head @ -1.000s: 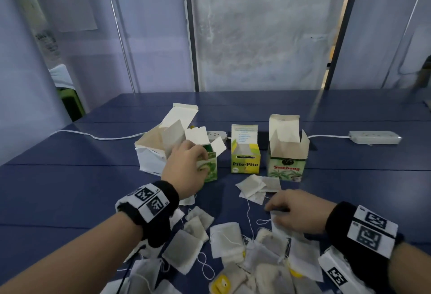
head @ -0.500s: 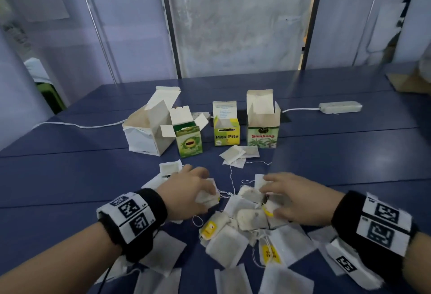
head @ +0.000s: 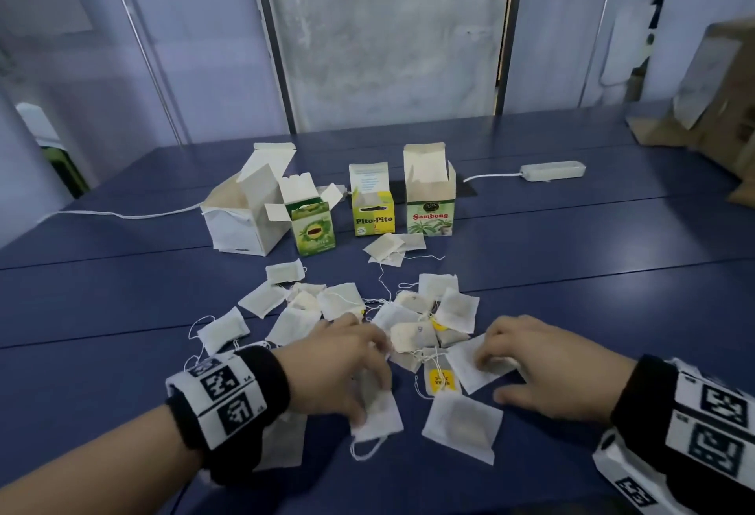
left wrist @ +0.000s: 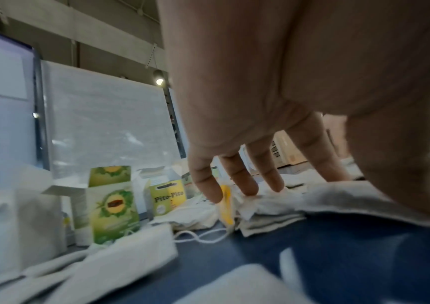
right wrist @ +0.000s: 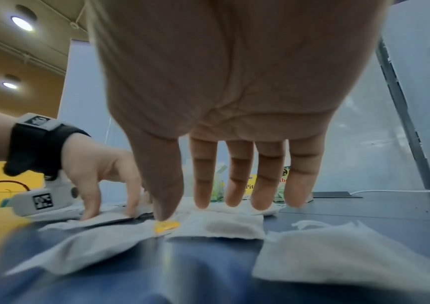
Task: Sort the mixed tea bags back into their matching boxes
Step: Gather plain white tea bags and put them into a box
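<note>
Several white tea bags (head: 457, 310) lie scattered on the blue table (head: 592, 277), some with yellow tags (head: 439, 381). Behind them stand an open white box (head: 241, 224), a green box (head: 313, 230), a yellow Pito-Pito box (head: 372, 218) and a Sambong box (head: 431, 208). My left hand (head: 369, 375) is spread over the pile; its fingers (left wrist: 250, 183) touch bags and its thumb presses one tea bag (left wrist: 351, 197). My right hand (head: 494, 371) rests straight fingers (right wrist: 234, 195) on another tea bag (right wrist: 221, 224). Neither hand grips anything.
A white power strip (head: 551, 171) lies at the back right, and a white cable (head: 122, 214) runs off to the left. Cardboard boxes (head: 715, 114) stand at the far right edge. Wall panels rise right behind the table.
My left hand came back from the green box to the pile. Both hands have slid nearer to me and now lie spread on bags at the pile's near edge.
</note>
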`<act>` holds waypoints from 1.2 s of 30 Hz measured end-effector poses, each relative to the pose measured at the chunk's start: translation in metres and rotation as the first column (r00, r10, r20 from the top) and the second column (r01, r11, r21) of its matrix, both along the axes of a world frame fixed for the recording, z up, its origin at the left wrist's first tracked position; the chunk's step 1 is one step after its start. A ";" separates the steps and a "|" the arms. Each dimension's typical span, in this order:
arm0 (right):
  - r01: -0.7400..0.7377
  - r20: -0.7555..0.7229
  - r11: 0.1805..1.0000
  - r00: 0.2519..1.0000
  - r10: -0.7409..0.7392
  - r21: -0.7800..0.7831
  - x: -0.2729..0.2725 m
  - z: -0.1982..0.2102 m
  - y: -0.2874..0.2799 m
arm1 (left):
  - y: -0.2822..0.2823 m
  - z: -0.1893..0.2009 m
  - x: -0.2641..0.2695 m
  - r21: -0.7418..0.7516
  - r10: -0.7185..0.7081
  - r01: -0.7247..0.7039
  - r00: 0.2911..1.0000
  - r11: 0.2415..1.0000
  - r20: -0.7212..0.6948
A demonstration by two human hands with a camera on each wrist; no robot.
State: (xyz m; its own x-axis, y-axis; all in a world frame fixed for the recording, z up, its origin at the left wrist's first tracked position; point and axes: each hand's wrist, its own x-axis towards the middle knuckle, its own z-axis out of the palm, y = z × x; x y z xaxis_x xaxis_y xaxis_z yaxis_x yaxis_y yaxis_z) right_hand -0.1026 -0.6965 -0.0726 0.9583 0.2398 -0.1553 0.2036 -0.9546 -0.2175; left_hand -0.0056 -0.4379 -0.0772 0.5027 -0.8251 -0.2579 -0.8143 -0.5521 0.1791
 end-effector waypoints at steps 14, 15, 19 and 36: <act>0.133 -0.088 0.988 0.988 -0.127 0.072 -0.010 -0.005 0.037 | 0.001 0.002 -0.012 0.112 -0.070 0.055 0.989 0.992 0.132; 0.144 -0.083 0.985 0.987 -0.137 0.091 -0.009 -0.004 0.037 | -0.002 0.002 -0.012 0.094 -0.063 0.050 0.989 0.994 0.136; 0.202 -0.021 0.956 0.979 -0.202 0.211 -0.006 0.001 0.028 | -0.002 0.003 -0.008 0.002 0.043 -0.043 0.998 0.999 0.037; 0.442 -0.372 0.157 0.864 -0.338 0.883 0.012 0.022 0.078 | -0.005 0.023 -0.009 -0.249 0.046 -0.926 0.272 0.284 -0.961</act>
State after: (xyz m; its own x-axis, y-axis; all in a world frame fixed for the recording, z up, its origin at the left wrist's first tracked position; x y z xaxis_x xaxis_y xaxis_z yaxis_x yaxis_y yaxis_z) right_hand -0.0904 -0.6183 -0.0510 0.9716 -0.1423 -0.1891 -0.1933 -0.0164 -0.9810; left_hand -0.0149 -0.4425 -0.0543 0.8335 -0.4581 -0.3089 0.3362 -0.0232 0.9415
